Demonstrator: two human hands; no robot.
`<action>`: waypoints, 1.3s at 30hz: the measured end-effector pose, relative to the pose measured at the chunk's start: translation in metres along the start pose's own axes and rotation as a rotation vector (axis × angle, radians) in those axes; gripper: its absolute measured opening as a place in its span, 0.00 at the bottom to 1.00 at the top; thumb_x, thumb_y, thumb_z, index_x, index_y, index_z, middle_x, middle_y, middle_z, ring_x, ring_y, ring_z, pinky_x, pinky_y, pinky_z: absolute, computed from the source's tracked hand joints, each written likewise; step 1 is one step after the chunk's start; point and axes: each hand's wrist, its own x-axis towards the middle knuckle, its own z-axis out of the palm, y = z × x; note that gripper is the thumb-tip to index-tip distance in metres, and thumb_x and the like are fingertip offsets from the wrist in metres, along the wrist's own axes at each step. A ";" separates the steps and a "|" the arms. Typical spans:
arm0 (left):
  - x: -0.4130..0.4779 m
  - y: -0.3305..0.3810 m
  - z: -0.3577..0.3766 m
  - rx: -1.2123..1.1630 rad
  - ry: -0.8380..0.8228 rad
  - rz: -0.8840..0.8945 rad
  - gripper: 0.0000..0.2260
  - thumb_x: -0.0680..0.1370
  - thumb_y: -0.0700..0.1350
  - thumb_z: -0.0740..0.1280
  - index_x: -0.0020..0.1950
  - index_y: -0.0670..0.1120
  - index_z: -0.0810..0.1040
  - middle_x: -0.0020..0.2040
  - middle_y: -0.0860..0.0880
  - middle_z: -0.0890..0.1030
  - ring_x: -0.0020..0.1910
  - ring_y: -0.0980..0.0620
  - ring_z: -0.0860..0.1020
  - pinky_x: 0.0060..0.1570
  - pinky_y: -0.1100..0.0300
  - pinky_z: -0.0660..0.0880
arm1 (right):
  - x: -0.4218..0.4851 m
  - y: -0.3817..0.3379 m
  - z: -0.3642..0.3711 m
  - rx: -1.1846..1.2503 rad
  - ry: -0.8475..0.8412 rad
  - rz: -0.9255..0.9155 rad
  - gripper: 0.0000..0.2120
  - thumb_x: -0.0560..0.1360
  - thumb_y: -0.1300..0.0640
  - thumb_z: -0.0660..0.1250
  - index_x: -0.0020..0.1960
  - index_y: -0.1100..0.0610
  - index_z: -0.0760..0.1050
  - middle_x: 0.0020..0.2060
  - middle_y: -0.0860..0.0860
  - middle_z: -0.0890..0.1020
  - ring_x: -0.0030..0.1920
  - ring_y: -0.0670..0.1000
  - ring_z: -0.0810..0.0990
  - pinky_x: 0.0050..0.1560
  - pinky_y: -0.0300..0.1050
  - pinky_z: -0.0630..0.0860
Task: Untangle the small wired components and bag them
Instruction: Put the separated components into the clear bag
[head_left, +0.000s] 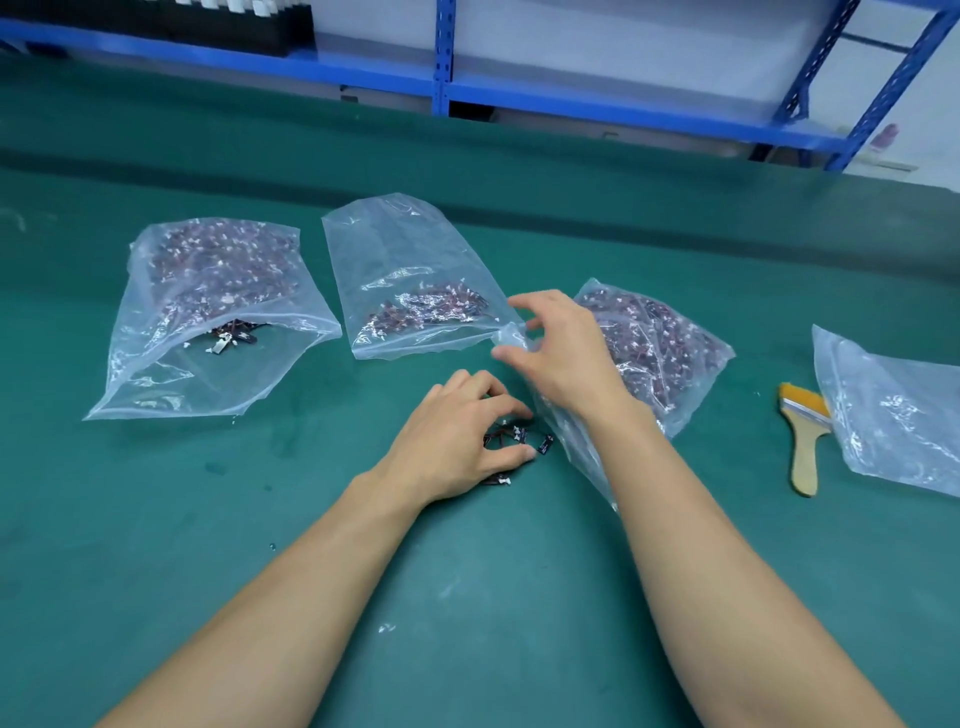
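A small tangle of dark wired components (511, 436) with white connectors lies on the green table (260, 519). My left hand (457, 436) curls its fingers and thumb around this tangle. My right hand (561, 348) hovers with spread fingers over the mouth of a clear plastic bag (670, 353) full of the same components, touching its crumpled edge. A middle bag (410, 280) holds a smaller amount. The left bag (208, 301) is well filled, with a few pieces spilling toward its open mouth.
A paintbrush (804, 436) with a wooden handle and yellow bristles lies at the right, beside a fourth, nearly flat clear bag (893, 410). Blue metal shelving (519, 83) runs along the far side of the table.
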 end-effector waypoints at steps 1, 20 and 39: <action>0.001 0.000 0.000 0.004 0.001 0.003 0.19 0.75 0.64 0.68 0.63 0.58 0.79 0.56 0.56 0.74 0.54 0.52 0.68 0.58 0.52 0.69 | -0.003 -0.001 -0.002 0.045 -0.002 -0.039 0.28 0.69 0.53 0.79 0.67 0.56 0.77 0.62 0.51 0.77 0.59 0.50 0.77 0.64 0.50 0.74; 0.001 0.002 -0.002 0.076 -0.033 0.086 0.13 0.77 0.65 0.65 0.53 0.58 0.77 0.49 0.58 0.73 0.46 0.59 0.71 0.40 0.57 0.72 | -0.027 0.041 -0.013 0.196 -0.048 0.193 0.08 0.70 0.55 0.79 0.40 0.50 0.80 0.35 0.50 0.83 0.34 0.46 0.76 0.41 0.48 0.78; 0.025 0.044 -0.009 -0.135 0.202 -0.172 0.06 0.78 0.51 0.68 0.43 0.51 0.75 0.33 0.54 0.80 0.35 0.52 0.76 0.41 0.54 0.75 | -0.031 0.036 -0.021 0.324 0.168 0.178 0.06 0.71 0.59 0.72 0.41 0.48 0.83 0.26 0.43 0.74 0.28 0.42 0.70 0.34 0.34 0.69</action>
